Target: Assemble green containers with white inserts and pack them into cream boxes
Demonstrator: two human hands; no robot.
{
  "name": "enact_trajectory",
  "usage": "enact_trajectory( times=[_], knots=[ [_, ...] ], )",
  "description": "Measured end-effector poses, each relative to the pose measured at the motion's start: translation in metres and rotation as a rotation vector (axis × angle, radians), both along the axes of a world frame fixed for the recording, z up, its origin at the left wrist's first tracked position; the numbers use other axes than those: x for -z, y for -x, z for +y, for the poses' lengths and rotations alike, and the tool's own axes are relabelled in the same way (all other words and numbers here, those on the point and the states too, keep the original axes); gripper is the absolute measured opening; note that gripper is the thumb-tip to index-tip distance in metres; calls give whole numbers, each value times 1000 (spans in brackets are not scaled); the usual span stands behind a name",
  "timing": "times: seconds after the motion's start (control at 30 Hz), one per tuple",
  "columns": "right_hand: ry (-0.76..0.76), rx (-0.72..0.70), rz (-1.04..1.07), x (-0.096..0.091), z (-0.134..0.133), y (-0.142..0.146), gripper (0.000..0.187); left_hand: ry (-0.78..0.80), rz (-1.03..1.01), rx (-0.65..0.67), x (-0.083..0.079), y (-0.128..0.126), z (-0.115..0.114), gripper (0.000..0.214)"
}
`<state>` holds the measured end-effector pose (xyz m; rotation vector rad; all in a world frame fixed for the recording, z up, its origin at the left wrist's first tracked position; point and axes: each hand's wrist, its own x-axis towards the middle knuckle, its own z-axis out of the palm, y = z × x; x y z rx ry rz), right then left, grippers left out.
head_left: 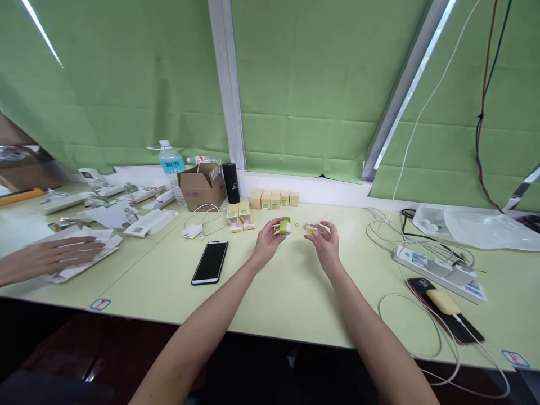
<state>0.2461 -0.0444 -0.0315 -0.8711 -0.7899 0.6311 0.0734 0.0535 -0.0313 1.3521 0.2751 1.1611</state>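
My left hand (270, 236) is closed round a small green and white charger plug (284, 226), held just above the pale green table (287, 292). A little to the right, my right hand (325, 239) pinches a small white and yellow part (313, 228) with a short white cable. The two hands are a hand's width apart. Behind them stand a row of small tan boxes (274, 199) and two opened boxes (239, 217). A black phone (210, 262) lies face up to the left of my left arm.
Another person's hand (63, 253) rests flat on white packaging at the far left. A cardboard box (202, 188), water bottle (172, 166) and black cylinder (230, 183) stand at the back. A power strip (439, 270), white cables and a phone with a yellow case (442, 304) lie at right.
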Motion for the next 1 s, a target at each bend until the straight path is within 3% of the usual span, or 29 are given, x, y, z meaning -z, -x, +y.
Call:
enact_trajectory(
  times=[0.1, 0.33, 0.67, 1.0],
  knots=[
    [37, -89, 44, -2, -4, 4, 58, -25, -5, -22, 0, 1, 1, 51],
    [176, -357, 27, -6, -5, 12, 52, -72, 35, -23, -3, 1, -3, 44],
    [178, -387, 69, -7, -5, 21, 50, -151, 121, 9, -4, 4, -7, 45],
    [122, -432, 0, -6, -6, 23, 53, -112, 96, 37, -3, 4, -6, 45]
  ],
)
